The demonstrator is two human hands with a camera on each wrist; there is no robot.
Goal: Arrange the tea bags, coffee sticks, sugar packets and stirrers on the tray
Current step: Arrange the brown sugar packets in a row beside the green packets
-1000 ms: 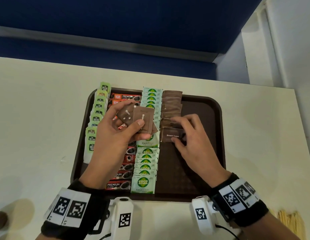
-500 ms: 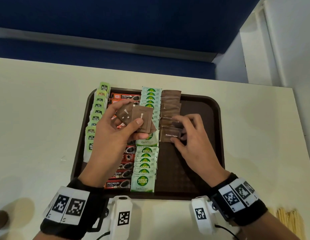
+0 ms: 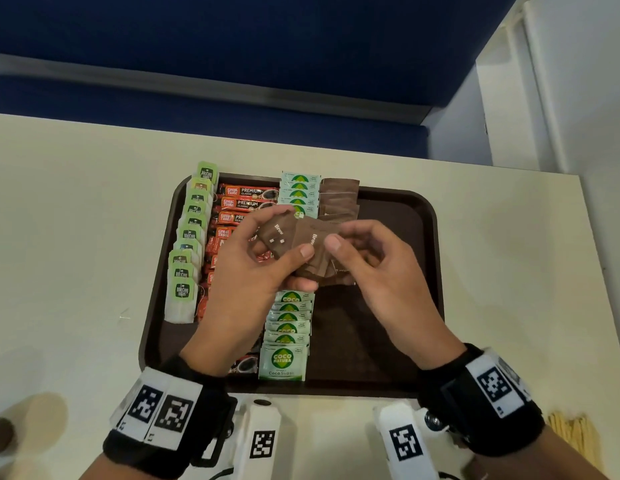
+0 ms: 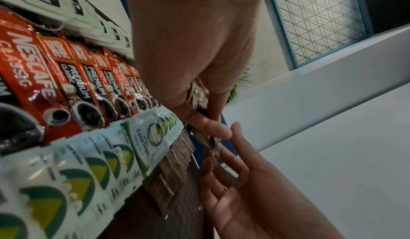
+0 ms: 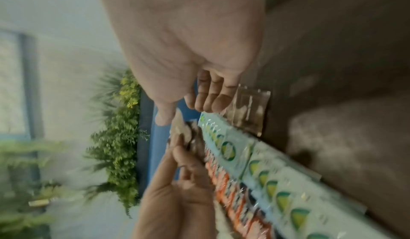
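Both hands [image 3: 263, 268] seemingly pinch fanned brown sugar packets [image 3: 303, 242] above tray [image 3: 419, 271]

Even indoor light, soft shadows on table [image 3: 76, 237], head view sharp, edges bowed, right wrist view motion-blurred, sachets [image 4: 73, 181] soft.

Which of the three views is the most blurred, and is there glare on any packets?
The right wrist view is the most blurred: the coco sugar packets and the plant smear. The left wrist view is sharper, with glare on the Nescafe coffee stick and blur toward its lower edge. The head view is sharp; "Brow" reads on the brown sugar packets held in the left hand.
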